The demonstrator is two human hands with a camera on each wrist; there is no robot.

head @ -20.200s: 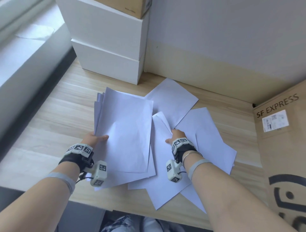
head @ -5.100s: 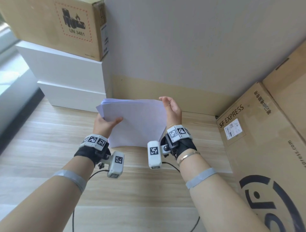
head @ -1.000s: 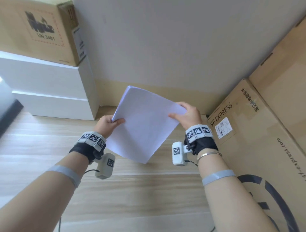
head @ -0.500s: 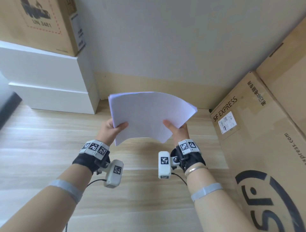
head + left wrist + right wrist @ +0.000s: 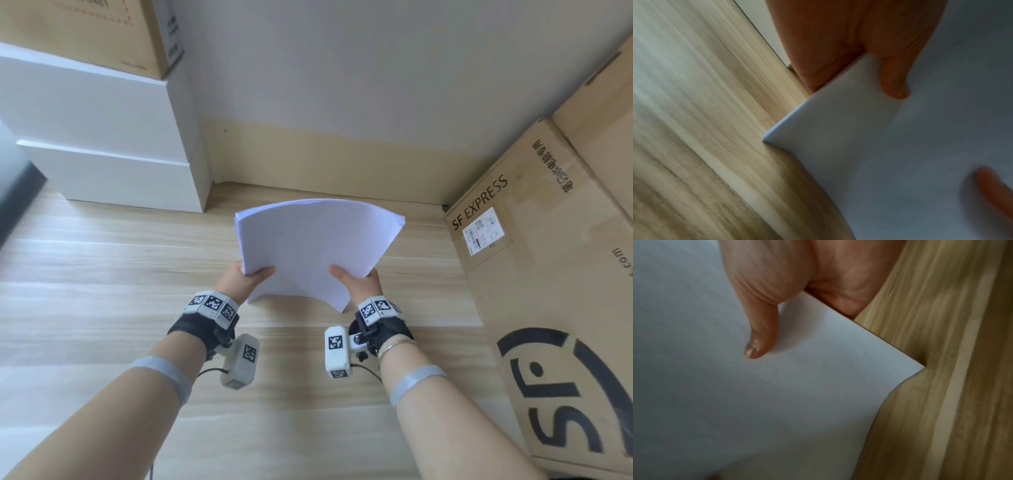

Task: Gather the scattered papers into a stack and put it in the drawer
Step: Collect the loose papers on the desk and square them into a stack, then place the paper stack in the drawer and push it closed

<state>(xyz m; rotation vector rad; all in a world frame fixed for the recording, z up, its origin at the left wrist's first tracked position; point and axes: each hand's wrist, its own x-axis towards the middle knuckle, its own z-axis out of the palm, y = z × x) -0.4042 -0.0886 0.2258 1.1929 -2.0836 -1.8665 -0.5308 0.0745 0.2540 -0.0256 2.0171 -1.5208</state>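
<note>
The white paper stack [image 5: 315, 246] is gathered and held above the wooden desk [image 5: 102, 274], bowed upward across its width. My left hand [image 5: 245, 279] pinches its near left side, thumb on top, and my right hand [image 5: 356, 279] pinches the near right side the same way. In the left wrist view the thumb lies on the paper stack [image 5: 900, 162], whose near corner points down at the desk. The right wrist view shows my thumb pressed on the paper stack [image 5: 756, 402], fingers hidden beneath. No drawer is in view.
White stacked boxes [image 5: 102, 144] stand at the back left with a cardboard box [image 5: 85, 31] on top. A large SF EXPRESS carton [image 5: 548, 291] fills the right side. The wall [image 5: 342, 85] closes the back.
The stack has come lower and nearer to me, from tilted to level and bowed. My right hand shifted from its far right edge to the near right side.
</note>
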